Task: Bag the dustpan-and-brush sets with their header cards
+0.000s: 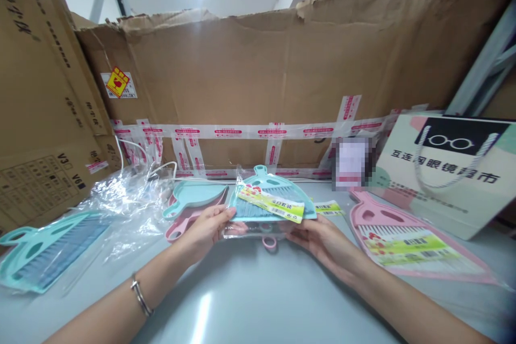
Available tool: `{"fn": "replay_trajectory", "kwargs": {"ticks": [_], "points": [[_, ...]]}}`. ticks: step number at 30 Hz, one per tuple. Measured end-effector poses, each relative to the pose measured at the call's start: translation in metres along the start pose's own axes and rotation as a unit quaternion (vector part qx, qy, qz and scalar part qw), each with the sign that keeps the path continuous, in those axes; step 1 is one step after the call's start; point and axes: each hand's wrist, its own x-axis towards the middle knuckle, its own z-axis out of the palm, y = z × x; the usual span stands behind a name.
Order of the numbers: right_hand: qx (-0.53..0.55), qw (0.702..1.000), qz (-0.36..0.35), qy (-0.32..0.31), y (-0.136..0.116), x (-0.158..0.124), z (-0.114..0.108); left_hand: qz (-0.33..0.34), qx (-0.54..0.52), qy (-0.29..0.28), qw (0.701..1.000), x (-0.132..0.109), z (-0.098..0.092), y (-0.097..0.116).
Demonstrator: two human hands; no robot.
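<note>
Nearest: bench [242, 295] across the lower frame; metal bracelet [141, 295] on the left wrist. Centre: teal dustpan-and-brush set [262, 210] in clear film, lifted off the bench. Left hand [213, 223] clamped on its left edge, thumb above; right hand [322, 236] clamped on its lower right corner, fingers beneath. Two-sided grip probably steadies the slick wrapper and leaves the label card [272, 203] face up. Card: Chinese characters, barcode; wording not certain.

Lower left: another teal set [52, 250]. Right: pink dustpan-and-brush set [403, 220], similar card. Both lie to the sides, perhaps to free the middle. Beyond left hand: teal dustpan [193, 199] over pink piece; pink ring handle [269, 243] below the held set.

Farther: crumpled plastic film [124, 199], left; paper bag [435, 193], right, reads "互连", "眼镜超市", one character behind its rope.

Back: left carton [44, 91] reads "V3", "V6", the V6 box filled. Large carton [242, 70]: red-printed tape, broken-glass sticker [117, 83], presumably a fragile warning.
</note>
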Motion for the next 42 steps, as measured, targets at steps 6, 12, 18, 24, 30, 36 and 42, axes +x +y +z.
{"fn": "replay_trajectory", "kwargs": {"ticks": [6,12,18,24,30,36,42], "points": [[-0.013,0.999,-0.02,-0.024,-0.0026,-0.0014,0.0005,-0.001,-0.01,0.002,1.0,-0.0004,-0.0006,-0.0017],[-0.033,0.998,-0.051,-0.025,-0.0056,-0.0022,0.0011,-0.002,-0.016,-0.005,1.0,-0.0015,0.0027,-0.001],[-0.034,0.998,-0.042,-0.032,-0.0058,-0.0014,0.0011,-0.004,-0.026,0.001,1.0,-0.0009,0.005,-0.0013],[-0.039,0.997,-0.05,-0.05,-0.0026,0.0004,-0.0036,0.0,-0.048,-0.011,0.999,-0.0026,0.0043,-0.0032],[-0.039,0.997,-0.051,-0.048,-0.0017,-0.0004,-0.0034,-0.002,-0.055,-0.008,0.998,-0.0035,0.0041,-0.0021],[-0.036,0.998,-0.049,-0.032,-0.0036,-0.0019,0.001,-0.004,-0.057,-0.024,0.998,-0.0019,0.0026,-0.0032],[-0.041,0.997,-0.05,-0.029,-0.0038,-0.003,0.0017,-0.005,-0.055,-0.02,0.998,-0.0035,0.0042,-0.0029]]}}
